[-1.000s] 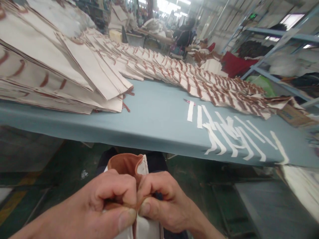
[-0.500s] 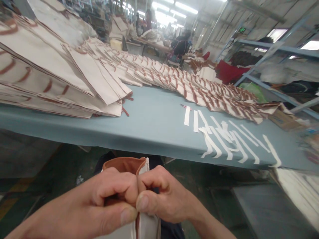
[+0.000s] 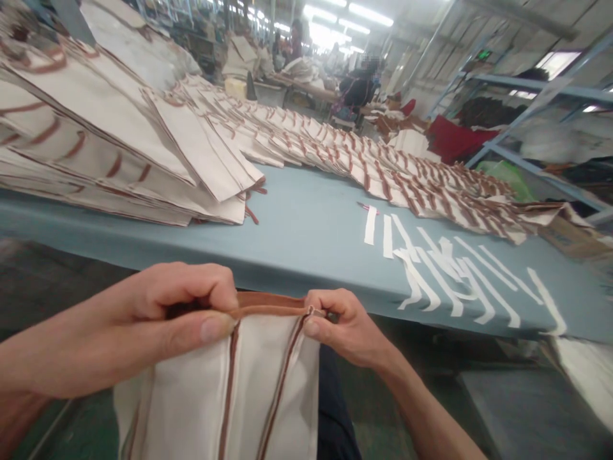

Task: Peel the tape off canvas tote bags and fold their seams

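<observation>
A cream fabric bag (image 3: 191, 396) with brown piped seams hangs from both my hands below the table's front edge. Its top edge has a brown band, stretched between my hands. My left hand (image 3: 186, 319) pinches the band at the left seam between thumb and bent fingers. At the right seam my right hand (image 3: 340, 326) grips the same edge, its thumb on the near side. The bag's lower end runs out of the picture, and its inside is mostly hidden.
A blue-grey table (image 3: 306, 223) crosses the view. Stacked cream pieces with brown trim (image 3: 119, 140) lie at its left, and a long overlapping row (image 3: 345, 153) runs along its back. Several white strips (image 3: 431, 268) hang near the front edge. A person (image 3: 357, 86) sits farther back.
My hands were close together at one seam; now they are apart, with the bag's top edge spread between them. The bag has come up and its panel faces me. The view has shifted slightly left.
</observation>
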Demonstrator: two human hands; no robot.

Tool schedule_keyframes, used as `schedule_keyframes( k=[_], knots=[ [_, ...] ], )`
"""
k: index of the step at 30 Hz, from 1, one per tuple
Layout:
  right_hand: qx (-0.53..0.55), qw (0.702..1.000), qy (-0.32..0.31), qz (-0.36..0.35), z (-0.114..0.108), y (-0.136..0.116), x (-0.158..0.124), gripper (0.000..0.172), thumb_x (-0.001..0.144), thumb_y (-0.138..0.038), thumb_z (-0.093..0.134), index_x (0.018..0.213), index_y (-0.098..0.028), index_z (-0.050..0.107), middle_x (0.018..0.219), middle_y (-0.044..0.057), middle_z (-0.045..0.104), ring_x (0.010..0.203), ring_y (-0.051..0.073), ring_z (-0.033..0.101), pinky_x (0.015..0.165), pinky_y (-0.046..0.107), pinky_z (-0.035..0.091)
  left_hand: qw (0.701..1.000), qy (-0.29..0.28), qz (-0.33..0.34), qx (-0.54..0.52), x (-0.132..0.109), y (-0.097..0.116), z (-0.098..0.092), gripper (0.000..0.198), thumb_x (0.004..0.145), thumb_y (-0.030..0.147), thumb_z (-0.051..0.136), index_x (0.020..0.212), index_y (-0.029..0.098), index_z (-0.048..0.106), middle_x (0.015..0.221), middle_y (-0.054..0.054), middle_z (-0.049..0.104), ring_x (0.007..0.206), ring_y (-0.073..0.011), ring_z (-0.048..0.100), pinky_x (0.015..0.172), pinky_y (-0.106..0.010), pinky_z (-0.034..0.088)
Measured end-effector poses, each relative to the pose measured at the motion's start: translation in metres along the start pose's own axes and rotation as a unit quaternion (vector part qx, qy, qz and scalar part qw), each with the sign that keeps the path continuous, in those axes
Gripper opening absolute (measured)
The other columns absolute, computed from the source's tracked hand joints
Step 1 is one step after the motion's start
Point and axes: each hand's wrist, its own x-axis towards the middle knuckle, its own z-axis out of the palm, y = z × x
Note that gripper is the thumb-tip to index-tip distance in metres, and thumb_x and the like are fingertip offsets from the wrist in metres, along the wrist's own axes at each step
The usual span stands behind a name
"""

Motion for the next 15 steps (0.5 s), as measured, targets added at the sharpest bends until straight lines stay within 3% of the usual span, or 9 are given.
schedule_keyframes(
  k=[4, 7, 8, 10, 12, 15],
  knots=[
    [0.027, 0.997, 0.059, -0.038, -0.009, -0.011, -0.012, 0.075, 0.094, -0.084, 0.079, 0.065, -0.024, 0.046, 0.065, -0.004, 0.045, 0.063, 0.015, 0.040, 0.061, 0.030, 0.034, 0.986, -0.068, -0.053, -0.140, 0.027, 0.015, -0.004, 0.029, 0.109, 0.025, 0.056, 0.081, 0.020, 0.062, 0.071, 0.008, 0.048, 0.060, -0.0090, 0.044, 0.053, -0.017, 0.034],
    [-0.053, 0.998, 0.028, -0.012, -0.015, -0.016, -0.010, 0.073, 0.097, -0.082, 0.077, 0.066, -0.023, 0.048, 0.064, -0.005, 0.043, 0.060, 0.014, 0.036, 0.057, 0.028, 0.031, 0.965, -0.180, -0.050, -0.181, 0.049, 0.019, -0.003, 0.030, 0.104, 0.024, 0.062, 0.075, 0.020, 0.057, 0.065, 0.009, 0.045, 0.056, -0.0082, 0.039, 0.052, -0.019, 0.031],
    [-0.081, 0.996, 0.029, -0.004, -0.018, -0.016, -0.009, 0.072, 0.098, -0.082, 0.075, 0.066, -0.023, 0.048, 0.064, -0.005, 0.042, 0.060, 0.013, 0.035, 0.056, 0.027, 0.030, 0.962, -0.175, -0.068, -0.197, 0.053, 0.016, -0.002, 0.029, 0.104, 0.028, 0.062, 0.076, 0.020, 0.058, 0.066, 0.008, 0.047, 0.057, -0.0087, 0.040, 0.051, -0.020, 0.031],
    [-0.112, 0.992, 0.059, -0.002, -0.025, -0.013, -0.006, 0.071, 0.101, -0.082, 0.071, 0.068, -0.023, 0.050, 0.065, -0.004, 0.045, 0.061, 0.014, 0.039, 0.058, 0.027, 0.034, 0.963, -0.113, -0.119, -0.212, 0.057, 0.009, -0.002, 0.031, 0.100, 0.034, 0.067, 0.075, 0.021, 0.057, 0.065, 0.008, 0.045, 0.057, -0.0094, 0.037, 0.049, -0.021, 0.028],
    [-0.123, 0.988, 0.091, -0.021, -0.030, -0.007, -0.004, 0.064, 0.104, -0.077, 0.068, 0.073, -0.022, 0.059, 0.071, 0.000, 0.059, 0.067, 0.017, 0.053, 0.065, 0.029, 0.045, 0.962, -0.091, -0.153, -0.207, 0.057, 0.003, -0.001, 0.033, 0.098, 0.038, 0.069, 0.073, 0.021, 0.056, 0.064, 0.008, 0.041, 0.056, -0.0096, 0.033, 0.048, -0.022, 0.025],
    [-0.171, 0.974, 0.147, -0.022, -0.030, 0.002, 0.002, 0.034, 0.102, -0.056, 0.076, 0.101, -0.022, 0.078, 0.110, 0.010, 0.083, 0.099, 0.028, 0.074, 0.080, 0.035, 0.057, 0.962, -0.124, -0.163, -0.178, 0.059, -0.001, 0.004, 0.031, 0.100, 0.039, 0.065, 0.076, 0.021, 0.058, 0.065, 0.008, 0.040, 0.058, -0.0104, 0.034, 0.050, -0.022, 0.026]
  ],
)
